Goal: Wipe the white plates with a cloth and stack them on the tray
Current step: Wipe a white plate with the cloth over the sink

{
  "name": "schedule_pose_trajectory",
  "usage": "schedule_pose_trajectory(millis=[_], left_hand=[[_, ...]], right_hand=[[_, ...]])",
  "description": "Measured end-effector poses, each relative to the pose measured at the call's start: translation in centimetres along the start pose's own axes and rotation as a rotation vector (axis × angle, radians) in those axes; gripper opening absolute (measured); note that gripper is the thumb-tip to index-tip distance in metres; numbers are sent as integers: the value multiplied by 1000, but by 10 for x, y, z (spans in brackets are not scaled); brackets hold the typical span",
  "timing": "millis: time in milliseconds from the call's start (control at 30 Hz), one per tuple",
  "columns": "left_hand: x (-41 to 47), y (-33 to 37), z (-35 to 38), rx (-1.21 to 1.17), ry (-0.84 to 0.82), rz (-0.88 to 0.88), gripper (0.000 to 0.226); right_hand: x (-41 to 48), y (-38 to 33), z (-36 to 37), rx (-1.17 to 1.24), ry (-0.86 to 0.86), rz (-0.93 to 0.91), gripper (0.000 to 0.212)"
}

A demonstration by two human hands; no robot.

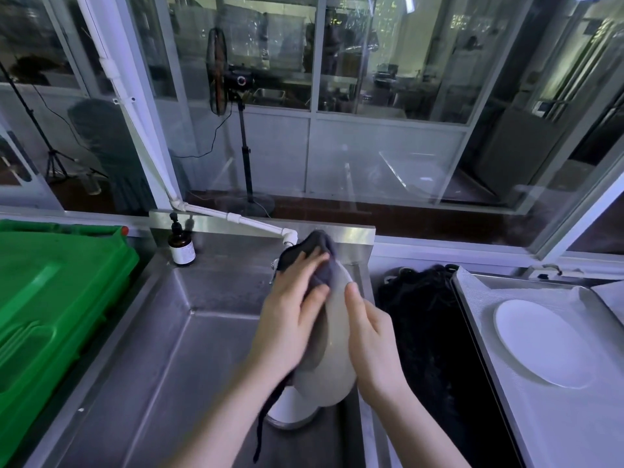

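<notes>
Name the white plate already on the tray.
The far-right plate, lying flat on the tray. The right hand holds a second plate over the sink while the left hand presses the cloth on it; a third plate sits in the sink.

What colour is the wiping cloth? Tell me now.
Dark grey: the cloth on the held plate shows best in the head view.
</notes>
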State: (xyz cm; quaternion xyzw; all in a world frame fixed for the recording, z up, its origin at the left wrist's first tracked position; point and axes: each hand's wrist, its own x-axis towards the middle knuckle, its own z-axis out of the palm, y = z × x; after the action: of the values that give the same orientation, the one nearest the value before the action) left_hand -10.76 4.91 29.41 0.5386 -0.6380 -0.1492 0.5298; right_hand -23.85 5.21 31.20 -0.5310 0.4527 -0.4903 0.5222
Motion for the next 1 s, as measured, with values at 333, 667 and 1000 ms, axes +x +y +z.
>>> schedule_pose_trajectory(millis=[333,667,1000], left_hand=[[-9,12,6,26,-61,153,44],[-21,-28,-15,-40,87,-219,37],[5,-13,-19,46,-27,-14,36]], right_hand=[[1,-15,-10,35,-26,4,58],[2,-11,-44,43,-59,52,49],[14,-10,-34,30,-158,-86,35]])
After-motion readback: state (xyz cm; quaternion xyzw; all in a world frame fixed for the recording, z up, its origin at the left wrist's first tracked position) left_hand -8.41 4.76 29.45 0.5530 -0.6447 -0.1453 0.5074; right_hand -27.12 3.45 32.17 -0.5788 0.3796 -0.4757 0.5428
